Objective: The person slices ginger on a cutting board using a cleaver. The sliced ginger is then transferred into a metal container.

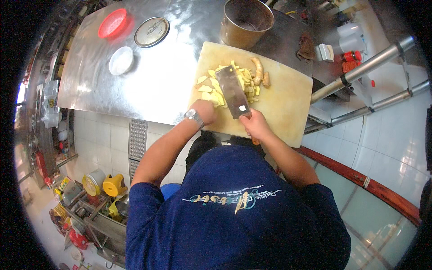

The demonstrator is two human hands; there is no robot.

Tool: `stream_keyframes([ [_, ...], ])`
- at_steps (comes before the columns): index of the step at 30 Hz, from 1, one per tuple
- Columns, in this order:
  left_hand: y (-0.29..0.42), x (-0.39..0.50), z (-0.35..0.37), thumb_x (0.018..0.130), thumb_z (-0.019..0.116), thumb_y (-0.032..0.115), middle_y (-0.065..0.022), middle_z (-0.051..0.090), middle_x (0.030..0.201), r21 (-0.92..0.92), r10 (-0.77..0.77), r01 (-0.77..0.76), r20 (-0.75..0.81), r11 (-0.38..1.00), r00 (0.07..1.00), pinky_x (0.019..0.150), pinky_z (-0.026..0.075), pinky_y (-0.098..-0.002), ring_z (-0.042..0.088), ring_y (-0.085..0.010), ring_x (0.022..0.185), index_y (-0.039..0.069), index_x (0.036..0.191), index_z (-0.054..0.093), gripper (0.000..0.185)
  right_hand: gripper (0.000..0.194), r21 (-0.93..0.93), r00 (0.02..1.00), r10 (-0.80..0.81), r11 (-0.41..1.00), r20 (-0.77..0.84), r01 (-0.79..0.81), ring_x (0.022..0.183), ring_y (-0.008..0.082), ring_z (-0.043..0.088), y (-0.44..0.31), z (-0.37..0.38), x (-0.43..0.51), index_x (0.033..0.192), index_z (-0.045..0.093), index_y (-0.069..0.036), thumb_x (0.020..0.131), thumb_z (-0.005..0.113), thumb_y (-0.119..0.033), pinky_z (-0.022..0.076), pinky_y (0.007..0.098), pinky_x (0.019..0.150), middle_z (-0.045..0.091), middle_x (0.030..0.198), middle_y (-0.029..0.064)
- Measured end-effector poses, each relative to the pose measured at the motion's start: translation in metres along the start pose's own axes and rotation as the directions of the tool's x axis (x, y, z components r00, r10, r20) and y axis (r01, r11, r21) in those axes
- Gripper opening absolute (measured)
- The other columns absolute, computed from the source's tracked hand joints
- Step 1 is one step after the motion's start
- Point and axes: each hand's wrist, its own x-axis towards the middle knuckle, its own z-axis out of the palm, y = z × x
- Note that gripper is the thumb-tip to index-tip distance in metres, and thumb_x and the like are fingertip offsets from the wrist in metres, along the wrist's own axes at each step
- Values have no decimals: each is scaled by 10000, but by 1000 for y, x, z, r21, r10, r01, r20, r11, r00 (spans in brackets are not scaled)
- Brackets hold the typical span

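Observation:
My right hand (255, 125) grips the wooden handle of a cleaver (232, 89). Its broad dark blade lies flat-side up over a heap of yellow ginger slices (212, 97), hiding part of them. Beneath is a thick, pale yellow cutting board (283, 104) at the table's near edge. Close to the lower left slices, my left hand (204, 111) rests with curled fingers, a metal watch on its wrist. Whether those fingers hold anything is hidden. Unsliced ginger root (258, 70) lies on the board beyond the blade, to the right of the slices.
On the stainless steel table (91, 77) are a red plastic basket (113, 23), a round metal lid (152, 32) and a white bowl (121, 60). A deep metal pot (244, 37) stands behind the board. Right of it lies a brown cloth (305, 47). Metal rails (364, 69) flank the table's right side.

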Motion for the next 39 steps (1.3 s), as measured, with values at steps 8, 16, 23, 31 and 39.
stream_keyframes([
  [8,-22,20,-12,794,659,286,-187,659,942,-175,122,-159,-203,972,972,773,509,-423,634,-351,897,42,995,636,316,219,-166,981,-156,977,-112,137,564,254,598,-9,-9,-8,927,592,7,847,620,-194,485,378,560,632,691,138],
  [16,-46,-38,77,780,645,28,-148,580,1003,-342,16,-313,-653,886,757,775,508,-396,597,-340,887,28,993,633,214,195,-600,963,-239,755,123,264,707,413,619,-12,15,-9,859,577,-18,844,589,-211,498,466,642,630,740,227],
  [23,-45,-15,81,732,670,38,-121,604,968,-295,39,-356,-720,887,693,780,493,-409,591,-332,887,45,925,653,194,154,-648,934,-340,689,107,325,689,415,613,-15,26,11,853,580,-47,826,594,-198,500,490,631,631,711,193],
  [31,-56,-8,90,718,668,23,-98,618,928,-264,86,-389,-723,883,686,743,501,-390,598,-316,848,72,891,659,180,185,-641,950,-284,707,130,299,710,403,623,-22,24,13,880,590,-44,832,592,-223,505,480,649,640,735,192],
  [39,-54,-12,81,749,624,41,-108,608,962,-275,90,-375,-690,885,718,769,489,-399,581,-326,880,62,906,655,162,147,-675,940,-288,658,184,334,704,429,606,-15,38,33,867,559,-38,848,548,-183,486,511,646,612,706,217],
])
